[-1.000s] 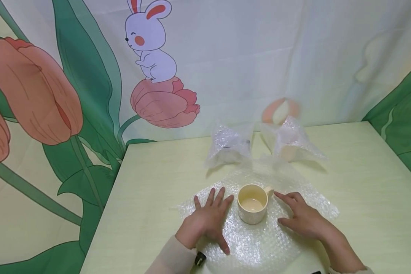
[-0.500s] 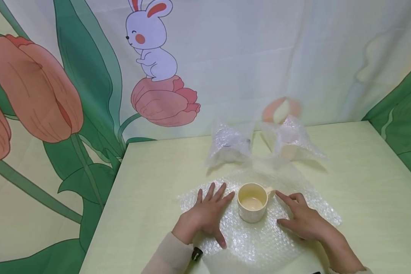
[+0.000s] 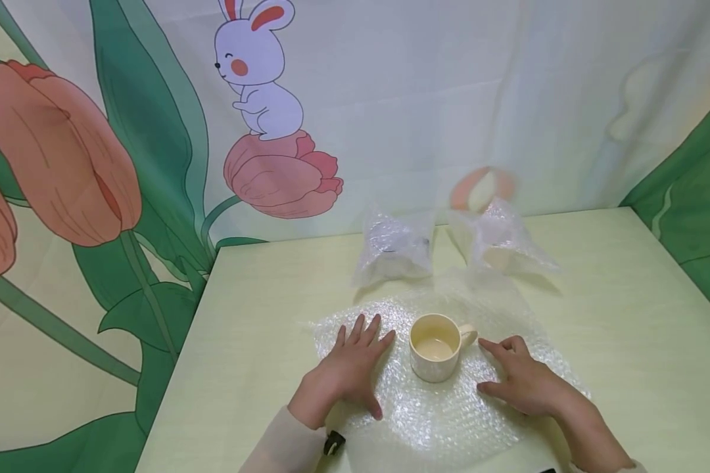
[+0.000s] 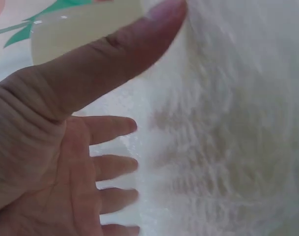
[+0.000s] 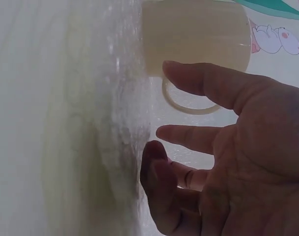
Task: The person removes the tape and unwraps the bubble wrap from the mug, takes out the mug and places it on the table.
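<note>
A cream mug stands upright on a sheet of bubble wrap, its handle pointing right. To the mug's left, my left hand rests on the wrap with straight, spread fingers. My right hand is at the right, its index fingertip close to the handle and the other fingers partly bent. In the right wrist view, the mug and its handle show beyond the thumb, and nothing sits between the fingers. The left wrist view shows the left fingertips at the wrap's surface and part of the mug behind the thumb.
Two bubble-wrapped bundles stand at the back of the table, a left one and a right one. Behind the pale table hangs a curtain printed with tulips and a rabbit.
My left hand has slid slightly left, away from the mug, its fingers still spread. The right hand has barely moved, and the mug stays in place.
</note>
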`<state>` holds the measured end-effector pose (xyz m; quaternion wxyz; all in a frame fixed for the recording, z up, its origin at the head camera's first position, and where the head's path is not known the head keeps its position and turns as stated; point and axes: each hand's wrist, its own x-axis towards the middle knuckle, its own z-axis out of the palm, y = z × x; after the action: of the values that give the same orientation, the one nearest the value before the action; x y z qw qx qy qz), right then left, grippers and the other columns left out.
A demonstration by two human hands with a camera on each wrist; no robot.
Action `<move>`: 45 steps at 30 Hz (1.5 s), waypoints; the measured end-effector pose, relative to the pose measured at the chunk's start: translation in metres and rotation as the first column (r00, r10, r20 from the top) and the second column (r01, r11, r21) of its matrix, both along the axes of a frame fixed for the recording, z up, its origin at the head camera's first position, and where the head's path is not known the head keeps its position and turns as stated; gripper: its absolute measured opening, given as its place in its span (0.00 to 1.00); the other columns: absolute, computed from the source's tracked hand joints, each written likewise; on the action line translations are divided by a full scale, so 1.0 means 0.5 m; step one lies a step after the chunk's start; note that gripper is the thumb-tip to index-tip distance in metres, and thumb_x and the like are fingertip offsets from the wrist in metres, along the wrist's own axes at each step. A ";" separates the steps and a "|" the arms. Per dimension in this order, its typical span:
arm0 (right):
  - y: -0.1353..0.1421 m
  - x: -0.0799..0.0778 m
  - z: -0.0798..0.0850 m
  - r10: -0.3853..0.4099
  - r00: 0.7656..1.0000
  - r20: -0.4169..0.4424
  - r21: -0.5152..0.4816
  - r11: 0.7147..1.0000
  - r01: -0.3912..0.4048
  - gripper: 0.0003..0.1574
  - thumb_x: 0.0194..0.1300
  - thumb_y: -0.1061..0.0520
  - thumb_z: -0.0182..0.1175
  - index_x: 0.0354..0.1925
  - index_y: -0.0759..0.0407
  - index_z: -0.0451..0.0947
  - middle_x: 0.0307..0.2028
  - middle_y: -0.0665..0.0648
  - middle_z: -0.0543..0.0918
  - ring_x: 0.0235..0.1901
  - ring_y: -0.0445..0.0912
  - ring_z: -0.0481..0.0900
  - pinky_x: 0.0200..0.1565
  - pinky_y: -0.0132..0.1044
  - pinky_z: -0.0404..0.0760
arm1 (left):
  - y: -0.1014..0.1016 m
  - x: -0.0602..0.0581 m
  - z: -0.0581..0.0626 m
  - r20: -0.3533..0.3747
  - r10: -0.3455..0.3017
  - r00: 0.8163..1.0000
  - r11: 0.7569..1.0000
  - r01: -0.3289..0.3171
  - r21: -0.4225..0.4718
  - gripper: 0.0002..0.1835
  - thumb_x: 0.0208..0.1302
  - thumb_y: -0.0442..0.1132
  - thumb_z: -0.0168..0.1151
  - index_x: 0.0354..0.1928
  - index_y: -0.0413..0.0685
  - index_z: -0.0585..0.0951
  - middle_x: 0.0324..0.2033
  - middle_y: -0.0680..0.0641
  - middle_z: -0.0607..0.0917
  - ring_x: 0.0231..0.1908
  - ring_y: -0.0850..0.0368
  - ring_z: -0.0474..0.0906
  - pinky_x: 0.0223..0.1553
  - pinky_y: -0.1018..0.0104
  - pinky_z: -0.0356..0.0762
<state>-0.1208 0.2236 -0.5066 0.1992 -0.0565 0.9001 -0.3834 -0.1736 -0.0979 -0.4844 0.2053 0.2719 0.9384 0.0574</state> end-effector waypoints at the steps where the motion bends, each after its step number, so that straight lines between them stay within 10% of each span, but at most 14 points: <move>1: 0.001 -0.002 0.002 0.009 1.000 -0.026 0.021 1.000 -0.009 0.58 0.63 0.45 0.73 0.80 0.60 0.56 0.63 0.68 0.64 0.27 0.47 0.75 0.28 0.39 0.77 | 0.000 0.004 0.004 0.018 0.015 1.000 1.000 -0.015 0.006 0.74 0.34 0.56 0.89 0.83 0.57 0.53 0.83 0.39 0.42 0.82 0.32 0.34 0.78 0.30 0.42; 7: 0.002 -0.018 0.017 0.035 0.985 -0.170 0.092 0.996 -0.020 0.62 0.54 0.51 0.80 0.79 0.59 0.59 0.59 0.67 0.72 0.36 0.47 0.74 0.34 0.40 0.75 | 0.007 0.036 0.021 0.083 0.117 0.990 0.992 -0.120 0.032 0.68 0.44 0.58 0.85 0.83 0.52 0.53 0.82 0.33 0.44 0.79 0.24 0.38 0.69 0.18 0.49; 14: 0.002 -0.050 0.036 0.124 0.930 -0.345 0.196 0.979 -0.058 0.74 0.39 0.52 0.87 0.80 0.55 0.59 0.72 0.68 0.67 0.69 0.69 0.65 0.63 0.70 0.71 | 0.043 0.086 0.020 0.043 0.212 0.976 0.977 -0.213 0.020 0.76 0.36 0.78 0.77 0.83 0.49 0.51 0.82 0.31 0.44 0.77 0.19 0.42 0.59 0.11 0.57; 20: -0.011 -0.086 0.028 0.230 0.920 -0.317 0.276 0.950 -0.143 0.84 0.28 0.47 0.90 0.81 0.50 0.57 0.81 0.65 0.52 0.79 0.73 0.45 0.71 0.76 0.54 | 0.067 0.114 0.008 0.012 0.241 0.971 0.970 -0.240 -0.034 0.82 0.27 0.83 0.76 0.83 0.50 0.50 0.82 0.31 0.45 0.76 0.16 0.45 0.54 0.10 0.60; 30: -0.018 -0.114 -0.010 0.255 0.937 -0.237 0.303 0.936 -0.178 0.90 0.22 0.43 0.90 0.82 0.50 0.55 0.83 0.67 0.44 0.78 0.76 0.38 0.67 0.83 0.45 | 0.085 0.133 -0.037 0.015 0.259 0.966 0.963 -0.257 -0.075 0.86 0.20 0.82 0.77 0.84 0.57 0.46 0.81 0.29 0.43 0.75 0.13 0.43 0.52 0.09 0.60; 45: -0.020 -0.121 -0.003 0.254 0.950 -0.184 0.388 0.907 -0.167 0.97 0.20 0.32 0.87 0.83 0.51 0.47 0.82 0.71 0.42 0.76 0.78 0.43 0.64 0.83 0.55 | 0.085 0.133 -0.029 0.004 0.234 0.972 0.967 -0.232 -0.104 0.86 0.20 0.83 0.75 0.84 0.57 0.45 0.81 0.29 0.41 0.74 0.13 0.43 0.52 0.10 0.62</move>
<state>-0.1813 0.2137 -0.5083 0.1412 -0.1597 0.9612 -0.1753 -0.1072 -0.0555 -0.4989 0.2184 0.1483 0.9639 0.0348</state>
